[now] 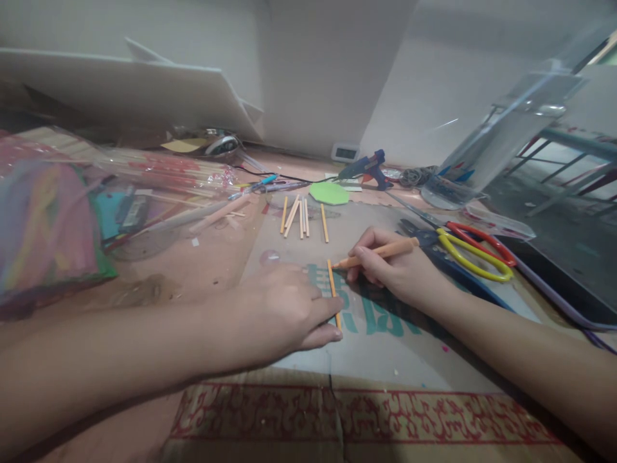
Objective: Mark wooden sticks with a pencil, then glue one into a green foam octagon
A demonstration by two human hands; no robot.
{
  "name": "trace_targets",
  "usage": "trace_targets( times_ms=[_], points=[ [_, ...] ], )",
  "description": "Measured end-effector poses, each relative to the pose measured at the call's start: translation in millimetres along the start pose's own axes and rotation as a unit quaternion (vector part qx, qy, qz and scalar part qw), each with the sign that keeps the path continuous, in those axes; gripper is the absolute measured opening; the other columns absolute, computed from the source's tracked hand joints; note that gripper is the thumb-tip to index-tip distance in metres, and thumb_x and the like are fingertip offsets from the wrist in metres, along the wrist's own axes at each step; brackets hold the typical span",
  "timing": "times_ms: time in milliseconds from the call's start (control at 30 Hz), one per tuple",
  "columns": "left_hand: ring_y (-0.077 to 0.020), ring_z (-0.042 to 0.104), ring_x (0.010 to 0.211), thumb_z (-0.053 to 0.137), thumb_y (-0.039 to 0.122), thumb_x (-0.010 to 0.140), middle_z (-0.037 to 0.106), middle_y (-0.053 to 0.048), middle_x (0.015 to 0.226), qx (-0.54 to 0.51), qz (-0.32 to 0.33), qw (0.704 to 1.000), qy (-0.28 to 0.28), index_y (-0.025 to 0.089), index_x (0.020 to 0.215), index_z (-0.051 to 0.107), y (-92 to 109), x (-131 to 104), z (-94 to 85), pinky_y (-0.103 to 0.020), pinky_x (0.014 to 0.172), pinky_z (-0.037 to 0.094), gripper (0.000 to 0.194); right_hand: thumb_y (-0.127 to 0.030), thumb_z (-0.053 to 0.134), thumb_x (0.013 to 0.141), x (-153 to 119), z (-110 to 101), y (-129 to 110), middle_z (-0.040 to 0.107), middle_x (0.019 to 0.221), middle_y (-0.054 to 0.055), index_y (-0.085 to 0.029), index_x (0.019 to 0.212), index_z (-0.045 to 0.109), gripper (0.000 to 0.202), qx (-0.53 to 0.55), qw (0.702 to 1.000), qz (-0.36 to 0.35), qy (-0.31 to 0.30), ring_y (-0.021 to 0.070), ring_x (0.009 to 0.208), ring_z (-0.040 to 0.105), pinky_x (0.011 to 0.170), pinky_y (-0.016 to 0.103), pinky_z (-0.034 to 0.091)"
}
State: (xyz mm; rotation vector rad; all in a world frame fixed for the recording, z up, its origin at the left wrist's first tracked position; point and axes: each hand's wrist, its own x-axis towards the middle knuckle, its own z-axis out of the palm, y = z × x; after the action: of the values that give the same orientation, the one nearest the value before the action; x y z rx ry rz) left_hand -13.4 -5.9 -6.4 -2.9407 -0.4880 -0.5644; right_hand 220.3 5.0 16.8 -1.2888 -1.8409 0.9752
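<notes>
An orange stick (pixel 331 280) lies on the pale sheet (pixel 366 362) with green lettering. My left hand (pixel 289 305) presses the stick's lower part with its fingertips. Pinched in my right hand (pixel 390 267) is an orange marker (pixel 385 250), its tip at the stick's upper end. Beyond my hands lie several loose sticks (pixel 302 217), some orange and some plain wood, and a green octagonal piece (pixel 329 193).
Red-handled and yellow-handled scissors (pixel 475 257) and a phone (pixel 569 280) lie at right, below a clear container (pixel 482 154). A blue glue gun (pixel 364 168) stands at the back. Bagged colourful materials (pixel 48 218) fill the left.
</notes>
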Motion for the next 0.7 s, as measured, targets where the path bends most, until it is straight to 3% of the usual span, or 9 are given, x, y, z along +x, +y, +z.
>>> trace_targets(
  times_ms=[267, 467, 700],
  points=[
    [-0.0227, 0.066, 0.065, 0.056, 0.041, 0.104, 0.073, -0.002, 0.074, -0.003, -0.001, 1.000, -0.005, 0.020, 0.113, 0.072, -0.1, 0.7, 2.1, -0.036, 0.064, 0.042, 0.028, -0.032, 0.060, 0.093, -3.1, -2.2, -3.1, 0.074, 0.060, 0.002, -0.021, 0.074, 0.057, 0.022, 0.003, 0.998, 0.017, -0.060, 0.0126, 0.052, 0.066, 0.046, 0.020, 0.044],
    [-0.0225, 0.068, 0.068, 0.052, 0.038, 0.105, 0.074, -0.003, 0.075, -0.022, -0.015, 0.999, -0.018, 0.021, 0.116, 0.073, 0.9, 1.6, 1.8, -0.036, 0.066, 0.044, 0.029, -0.029, 0.061, 0.091, -3.7, -1.3, -2.7, 0.072, 0.057, 0.000, -0.021, 0.071, 0.055, 0.022, 0.018, 0.999, 0.021, -0.022, 0.0106, 0.048, 0.062, 0.044, 0.019, 0.041],
    [-0.0222, 0.069, 0.071, 0.055, 0.037, 0.104, 0.076, -0.004, 0.079, -0.028, -0.018, 0.999, -0.037, 0.021, 0.118, 0.072, 1.6, 2.9, -0.9, -0.035, 0.068, 0.046, 0.027, -0.028, 0.060, 0.091, -6.1, -2.2, -2.9, 0.072, 0.059, 0.001, -0.021, 0.071, 0.055, 0.022, 0.036, 0.997, 0.026, -0.069, 0.0124, 0.052, 0.065, 0.046, 0.020, 0.043]
  ],
)
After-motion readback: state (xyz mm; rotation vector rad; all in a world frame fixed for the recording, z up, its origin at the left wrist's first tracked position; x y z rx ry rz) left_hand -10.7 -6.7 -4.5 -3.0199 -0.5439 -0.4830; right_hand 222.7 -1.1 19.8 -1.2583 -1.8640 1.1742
